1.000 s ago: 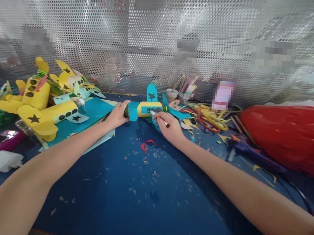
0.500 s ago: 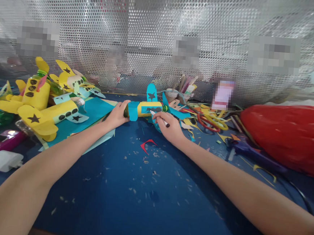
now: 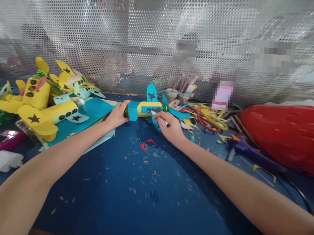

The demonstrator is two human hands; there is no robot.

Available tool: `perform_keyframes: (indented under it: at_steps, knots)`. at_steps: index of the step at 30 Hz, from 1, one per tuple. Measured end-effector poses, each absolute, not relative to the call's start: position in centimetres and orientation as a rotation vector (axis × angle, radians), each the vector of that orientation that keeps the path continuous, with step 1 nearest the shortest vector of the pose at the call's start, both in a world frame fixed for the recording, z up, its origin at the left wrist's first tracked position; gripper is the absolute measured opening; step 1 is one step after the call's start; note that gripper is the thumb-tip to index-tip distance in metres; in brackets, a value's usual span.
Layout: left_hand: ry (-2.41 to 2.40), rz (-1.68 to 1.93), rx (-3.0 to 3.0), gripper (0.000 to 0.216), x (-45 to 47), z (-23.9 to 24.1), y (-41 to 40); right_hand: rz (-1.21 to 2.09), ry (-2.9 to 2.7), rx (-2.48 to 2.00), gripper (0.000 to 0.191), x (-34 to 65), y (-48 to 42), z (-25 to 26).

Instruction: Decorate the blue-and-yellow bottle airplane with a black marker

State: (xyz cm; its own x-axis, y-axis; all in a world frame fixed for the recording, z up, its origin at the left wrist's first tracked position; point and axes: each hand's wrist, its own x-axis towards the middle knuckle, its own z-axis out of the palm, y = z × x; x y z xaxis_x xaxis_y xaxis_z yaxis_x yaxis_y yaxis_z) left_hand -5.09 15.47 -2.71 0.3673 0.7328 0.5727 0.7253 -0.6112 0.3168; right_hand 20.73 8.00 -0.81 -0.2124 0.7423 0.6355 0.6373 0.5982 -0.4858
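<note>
Little moved: right hand (image 3: 171, 127) pinches marker (image 3: 153, 113); left hand (image 3: 120, 113) grips bottle (image 3: 144, 109), end partly hidden.

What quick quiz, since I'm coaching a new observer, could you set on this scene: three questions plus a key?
1. Which hand holds the marker? a) left b) right
2. True or false: The red paper scrap lies on the blue table.
3. Fill in: The upright blue wing of the bottle model bears a dark ____.

Key: 1. b, the right hand; 2. true; 3. star.
</note>
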Motion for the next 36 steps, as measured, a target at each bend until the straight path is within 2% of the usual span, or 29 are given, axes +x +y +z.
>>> perform_keyframes:
  at_steps: [36]
  knots:
    - [1.383,1.095,2.587,0.076,-5.01,-2.71,15.39,0.164,-1.936,-1.114,0.023,20.73,8.00,-0.82]
